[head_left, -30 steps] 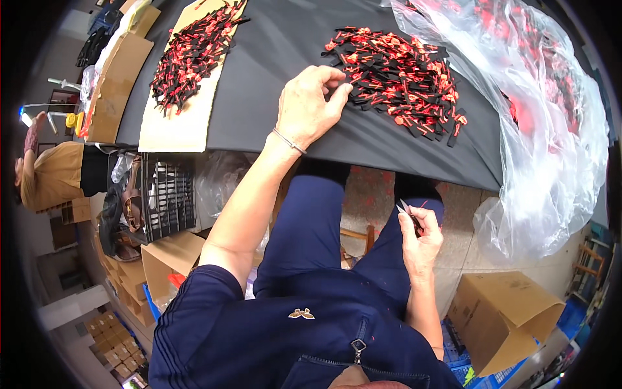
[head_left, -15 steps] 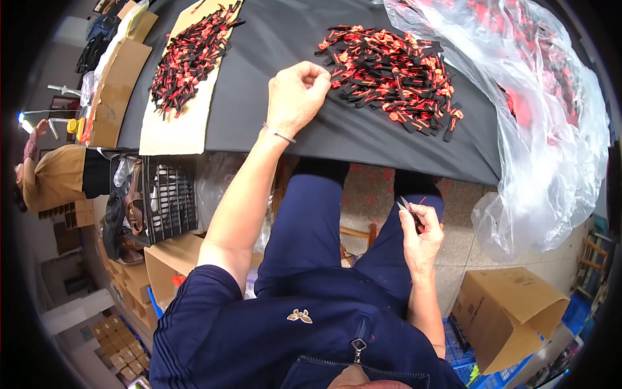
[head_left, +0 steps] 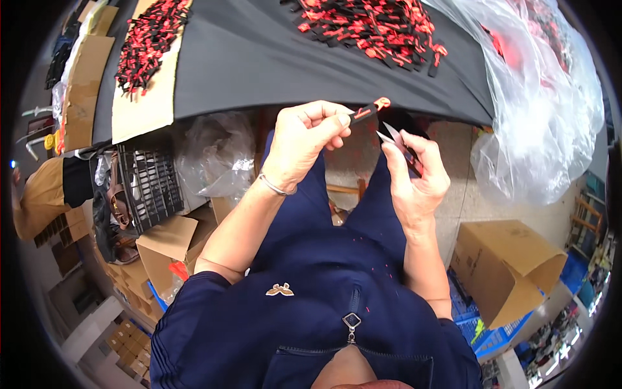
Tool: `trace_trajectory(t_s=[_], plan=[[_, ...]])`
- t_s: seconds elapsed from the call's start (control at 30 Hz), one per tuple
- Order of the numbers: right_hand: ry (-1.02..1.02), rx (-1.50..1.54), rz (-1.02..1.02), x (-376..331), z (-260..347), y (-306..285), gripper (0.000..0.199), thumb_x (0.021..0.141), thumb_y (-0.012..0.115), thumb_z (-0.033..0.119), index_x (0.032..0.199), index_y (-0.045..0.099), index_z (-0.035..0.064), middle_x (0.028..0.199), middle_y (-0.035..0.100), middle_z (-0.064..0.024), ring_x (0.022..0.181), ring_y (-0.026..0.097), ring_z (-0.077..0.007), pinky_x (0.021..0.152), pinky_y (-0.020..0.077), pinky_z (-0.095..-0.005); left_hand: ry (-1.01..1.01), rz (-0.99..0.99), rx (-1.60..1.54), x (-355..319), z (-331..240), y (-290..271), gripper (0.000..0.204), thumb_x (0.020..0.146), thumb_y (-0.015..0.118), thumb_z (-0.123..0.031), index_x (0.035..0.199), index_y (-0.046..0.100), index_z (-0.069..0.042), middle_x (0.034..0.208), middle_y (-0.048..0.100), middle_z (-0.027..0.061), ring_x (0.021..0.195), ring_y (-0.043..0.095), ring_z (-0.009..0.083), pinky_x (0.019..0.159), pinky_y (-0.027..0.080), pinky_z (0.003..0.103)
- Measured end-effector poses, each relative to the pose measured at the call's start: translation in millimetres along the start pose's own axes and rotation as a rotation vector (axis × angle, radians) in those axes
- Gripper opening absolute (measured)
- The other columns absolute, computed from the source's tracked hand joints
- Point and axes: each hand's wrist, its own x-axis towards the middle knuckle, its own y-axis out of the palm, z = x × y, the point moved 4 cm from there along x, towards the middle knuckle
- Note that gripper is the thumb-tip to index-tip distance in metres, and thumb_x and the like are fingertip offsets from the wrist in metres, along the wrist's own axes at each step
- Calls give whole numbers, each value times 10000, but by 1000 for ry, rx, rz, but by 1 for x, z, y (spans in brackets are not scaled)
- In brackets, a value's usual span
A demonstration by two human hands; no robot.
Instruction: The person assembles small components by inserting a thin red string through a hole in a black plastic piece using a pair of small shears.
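Note:
Between my left hand's (head_left: 304, 139) thumb and fingers is a small black fabric tab (head_left: 364, 114) with red marks and an orange-red end that points to the upper right. My right hand (head_left: 418, 176) grips small thread snips (head_left: 394, 132), their two pointed blades spread apart. The blades are just right of the tab and below its end, not touching it. Both hands are over my lap, in front of the table's near edge. Beyond them, a pile of similar tabs (head_left: 382, 32) lies on the black-covered table (head_left: 246, 65).
Another heap of tabs (head_left: 146, 48) rests on a pale board (head_left: 162, 97) at the left. Clear plastic bags (head_left: 531, 142) drape over the table's right end. An open carton (head_left: 502, 266) stands low right; a black crate (head_left: 152, 185) is at left. Another person (head_left: 42, 194) is far left.
My left hand has come back from the pile toward my lap, now with a tab in its fingers. My right hand has risen with the snips toward it. The view has shifted down.

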Motion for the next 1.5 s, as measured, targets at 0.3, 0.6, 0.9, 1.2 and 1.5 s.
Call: trace_trajectory(t_s=[0.3,0.6,0.9,1.2,1.5], plan=[[-245,-365,-28,-7,9,-14,276,651,791,76,882,648,26,666,604,-44,538,533,-177,490,424,-281,-47,74,17,-18,18,27,141,844,640,-153,900,657,-24,733,614,-1,615,530,34,582,440,169],[-264,-398,-20,-18,1,-19,228,692,771,70,872,641,21,684,612,-33,541,530,-139,490,423,-260,-84,91,65,-14,30,35,125,845,628,-144,873,651,-24,716,607,1,616,527,39,589,436,181],[431,776,84,-15,-21,-34,226,817,693,81,972,570,-29,863,624,-87,675,559,-96,602,466,-215,-198,48,52,-13,57,27,112,855,610,-132,864,644,-25,711,605,-4,589,516,33,557,418,165],[374,99,105,-35,-30,-24,164,778,728,65,879,615,4,777,655,-44,675,583,-60,594,470,-203,-204,73,-21,-18,52,37,112,855,613,-136,877,646,-32,718,608,-10,589,517,30,557,420,159],[99,-207,140,-31,-27,-23,157,735,748,82,805,621,20,716,638,-82,613,609,-152,574,484,-257,-210,91,18,-17,56,37,105,835,588,-109,866,645,-25,711,598,-6,595,511,37,575,422,168]])
